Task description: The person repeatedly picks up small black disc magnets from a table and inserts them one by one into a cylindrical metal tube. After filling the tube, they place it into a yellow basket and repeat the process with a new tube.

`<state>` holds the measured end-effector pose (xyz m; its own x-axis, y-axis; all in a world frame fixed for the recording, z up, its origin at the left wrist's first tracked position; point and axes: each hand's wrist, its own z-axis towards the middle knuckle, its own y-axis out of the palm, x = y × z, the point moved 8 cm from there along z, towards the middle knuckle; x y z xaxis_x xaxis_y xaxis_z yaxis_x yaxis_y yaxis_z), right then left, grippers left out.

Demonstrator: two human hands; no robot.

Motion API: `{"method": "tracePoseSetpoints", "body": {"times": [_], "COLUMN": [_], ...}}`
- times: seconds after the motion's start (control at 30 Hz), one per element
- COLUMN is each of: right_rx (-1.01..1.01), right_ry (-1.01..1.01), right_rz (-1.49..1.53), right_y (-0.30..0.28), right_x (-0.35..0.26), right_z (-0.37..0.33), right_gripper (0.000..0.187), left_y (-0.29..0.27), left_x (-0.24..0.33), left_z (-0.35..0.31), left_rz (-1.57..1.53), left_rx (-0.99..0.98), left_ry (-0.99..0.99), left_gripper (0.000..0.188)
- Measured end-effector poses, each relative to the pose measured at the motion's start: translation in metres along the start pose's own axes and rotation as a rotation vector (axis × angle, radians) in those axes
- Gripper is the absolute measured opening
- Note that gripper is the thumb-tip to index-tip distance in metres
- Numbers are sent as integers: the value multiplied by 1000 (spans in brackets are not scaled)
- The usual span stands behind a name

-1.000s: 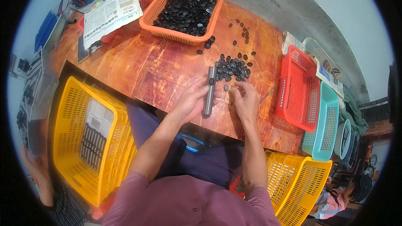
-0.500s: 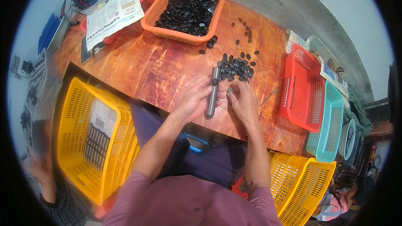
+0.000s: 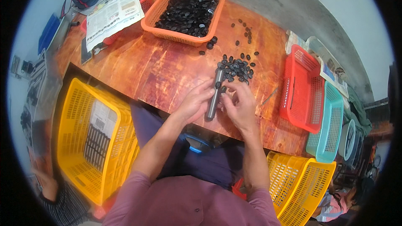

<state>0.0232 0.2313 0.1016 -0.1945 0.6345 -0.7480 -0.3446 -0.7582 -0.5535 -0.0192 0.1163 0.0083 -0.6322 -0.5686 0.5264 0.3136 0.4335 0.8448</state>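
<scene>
My left hand (image 3: 194, 101) is closed around a grey metal cylinder (image 3: 212, 107), which stands slanted just over the table's near part. A small black oval piece (image 3: 217, 85) sits in the side of the cylinder. Between the thumb and fingers of my right hand (image 3: 242, 108) is another black oval piece (image 3: 223, 88), close beside the cylinder; whether they touch I cannot tell. Just beyond both hands lies a loose pile of similar black oval pieces (image 3: 238, 68).
An orange basket (image 3: 176, 36) full of black pieces stands at the back. Newspapers (image 3: 117, 14) lie at the far left. Red (image 3: 289, 84) and teal baskets (image 3: 331, 117) stand right, near a thin rod (image 3: 270, 95). Yellow crates (image 3: 67, 142) flank me. Other people (image 3: 50, 189) sit at both lower corners.
My right hand has moved left to the cylinder, and the oval piece in it has turned from its greyish face to dark. The cylinder has shifted and tilted slightly to the right.
</scene>
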Motion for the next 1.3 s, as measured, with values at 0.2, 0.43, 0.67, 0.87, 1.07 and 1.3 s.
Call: {"method": "tracePoseSetpoints", "body": {"times": [0.2, 0.43, 0.67, 0.87, 1.07, 1.3], "right_rx": [37, 60, 105, 152, 21, -28], "right_ry": [-157, -236, -307, 285, 518, 566], "right_rz": [-141, -250, -289, 387, 720, 764], "right_y": [7, 5, 11, -2, 8, 9], "right_x": [-10, -16, -36, 21, 42, 45], "right_z": [-1, -4, -17, -34, -59, -70], "right_gripper": [26, 25, 29, 31, 28, 28], "left_y": [4, -2, -7, 16, 35, 32], "left_x": [1, -4, -5, -19, -57, -71], "left_z": [-3, -3, -3, -26, -49, -60], "left_rz": [65, 82, 173, 241, -5, 120], "left_rx": [0, 26, 74, 61, 77, 87], "left_ry": [-3, -16, 7, -258, -355, -398], "left_gripper": [48, 47, 36, 27, 29, 41]}}
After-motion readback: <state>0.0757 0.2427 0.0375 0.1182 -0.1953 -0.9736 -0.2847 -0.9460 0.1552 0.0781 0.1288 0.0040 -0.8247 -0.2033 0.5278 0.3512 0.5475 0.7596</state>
